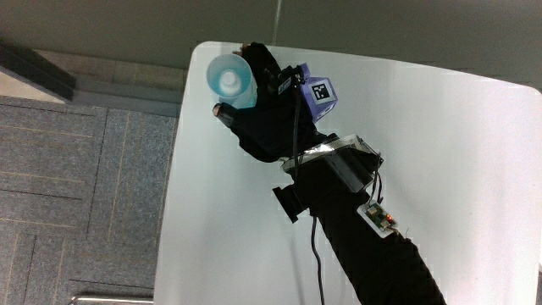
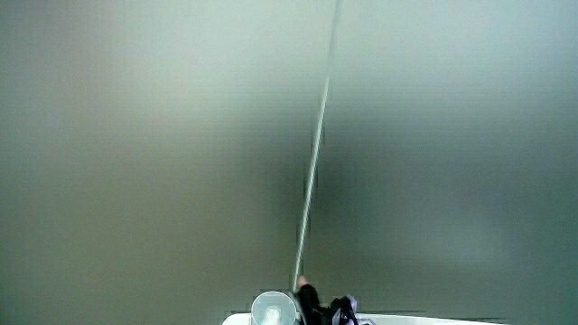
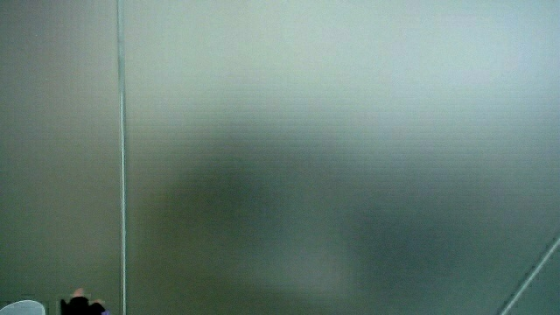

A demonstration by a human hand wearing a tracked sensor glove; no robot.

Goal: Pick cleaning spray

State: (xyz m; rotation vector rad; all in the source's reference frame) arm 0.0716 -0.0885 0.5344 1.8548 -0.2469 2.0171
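The cleaning spray (image 1: 229, 80) is a pale blue bottle seen from above, at the corner of the white table (image 1: 457, 169) farthest from the person. The black-gloved hand (image 1: 251, 100) is wrapped around it, with fingers curled against its side. A patterned cube (image 1: 320, 91) sits on the back of the hand, and the forearm runs back toward the person. Both side views show mostly a pale wall. The bottle's top (image 2: 274, 310) and the hand (image 2: 313, 302) peek in at a side view's edge, as do the bottle (image 3: 17, 308) and the hand (image 3: 80, 305).
Grey carpet floor (image 1: 76, 186) lies past the table's edge beside the bottle. A cable (image 1: 315, 254) runs along the forearm, which carries a small device (image 1: 378, 216). A thin vertical seam (image 2: 316, 153) crosses the wall.
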